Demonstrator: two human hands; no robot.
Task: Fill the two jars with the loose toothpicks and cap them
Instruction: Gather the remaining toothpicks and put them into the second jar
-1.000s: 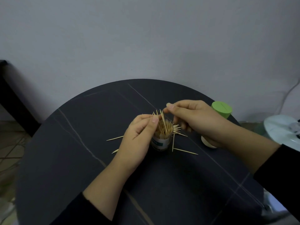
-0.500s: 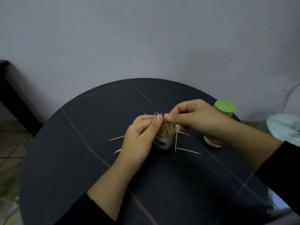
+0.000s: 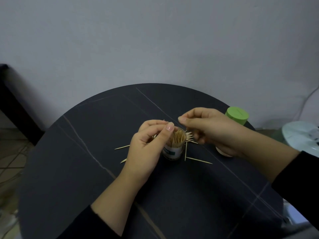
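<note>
My left hand (image 3: 148, 145), just left of centre, curls around a few toothpicks (image 3: 154, 136) beside the open, packed jar (image 3: 173, 150). My right hand (image 3: 212, 130) pinches thumb to forefinger; I cannot tell what it holds. The green-capped jar (image 3: 237, 116) stands behind it.

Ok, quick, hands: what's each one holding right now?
Left hand: curled, pinching a few toothpicks beside the jar.
Right hand: curled, gripping a fanned bunch of more.

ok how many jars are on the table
2. One open jar, packed with toothpicks, at the centre of the table; one green-capped jar near its right edge, partly behind the right hand.
</note>
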